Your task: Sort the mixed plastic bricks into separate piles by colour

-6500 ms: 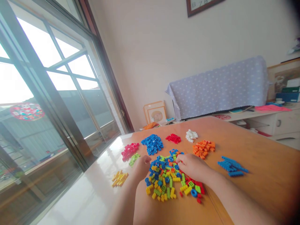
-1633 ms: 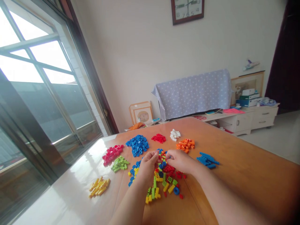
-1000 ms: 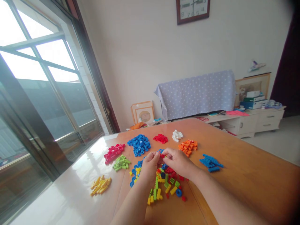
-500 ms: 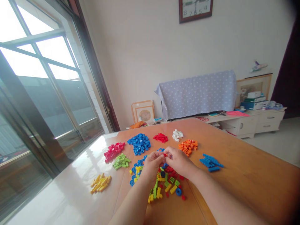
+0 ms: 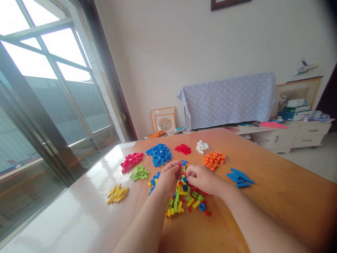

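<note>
My left hand (image 5: 169, 176) is closed, with a small red toy brick (image 5: 180, 166) pinched at its fingertips. Just to its right, my right hand (image 5: 201, 178) has its fingers curled together over the pile; anything between them is hidden. The hands are slightly apart. Below both lies a mixed pile of toy bricks (image 5: 182, 193) in yellow, green, red and blue, partly covered by my hands and forearms. A blue ring-shaped piece (image 5: 202, 207) and a red piece (image 5: 207, 213) lie at the pile's near right edge.
Sorted heaps ring the mixed pile on the wooden table (image 5: 195, 235): yellow (image 5: 118, 194), light green (image 5: 139, 172), pinkish red (image 5: 131, 162), blue (image 5: 159, 154), red (image 5: 183, 149), white (image 5: 202, 146), orange (image 5: 214, 160) and long blue pieces (image 5: 240, 177).
My hands have come apart from each other, and the red brick stays in my left fingertips. The right hand has shifted slightly right. The camera view has tilted down and turned a little.
</note>
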Demonstrator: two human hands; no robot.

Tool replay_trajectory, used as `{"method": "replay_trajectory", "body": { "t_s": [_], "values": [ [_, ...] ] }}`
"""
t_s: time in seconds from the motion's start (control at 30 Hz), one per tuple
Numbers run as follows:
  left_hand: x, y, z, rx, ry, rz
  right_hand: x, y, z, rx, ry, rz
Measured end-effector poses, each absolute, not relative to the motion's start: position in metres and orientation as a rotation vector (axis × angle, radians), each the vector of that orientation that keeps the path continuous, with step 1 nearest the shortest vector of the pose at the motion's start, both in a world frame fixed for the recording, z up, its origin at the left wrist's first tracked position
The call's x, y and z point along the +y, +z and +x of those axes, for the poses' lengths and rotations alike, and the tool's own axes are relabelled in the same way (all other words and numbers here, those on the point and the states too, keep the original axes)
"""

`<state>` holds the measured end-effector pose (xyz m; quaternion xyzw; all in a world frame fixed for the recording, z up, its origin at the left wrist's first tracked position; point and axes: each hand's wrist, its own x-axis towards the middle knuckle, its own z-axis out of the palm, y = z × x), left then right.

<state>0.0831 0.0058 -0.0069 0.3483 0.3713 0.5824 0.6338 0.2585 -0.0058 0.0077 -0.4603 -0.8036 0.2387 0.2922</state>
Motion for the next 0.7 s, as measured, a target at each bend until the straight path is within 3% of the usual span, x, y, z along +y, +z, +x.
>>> {"method": "replay_trajectory", "body": {
  "t_s": [0.2,0.47,0.7],
  "values": [
    [0.008,-0.005,0.078,0.901,1.383,0.726,-0.021,0.008,0.248,-2.445,0.707,-1.162],
    [0.006,-0.003,0.075,0.843,1.351,0.703,-0.03,0.003,0.229,-2.601,0.468,-1.201],
    [0.006,0.002,0.074,0.814,1.33,0.667,-0.028,-0.003,0.227,-2.479,0.495,-1.145]
  ]
}}
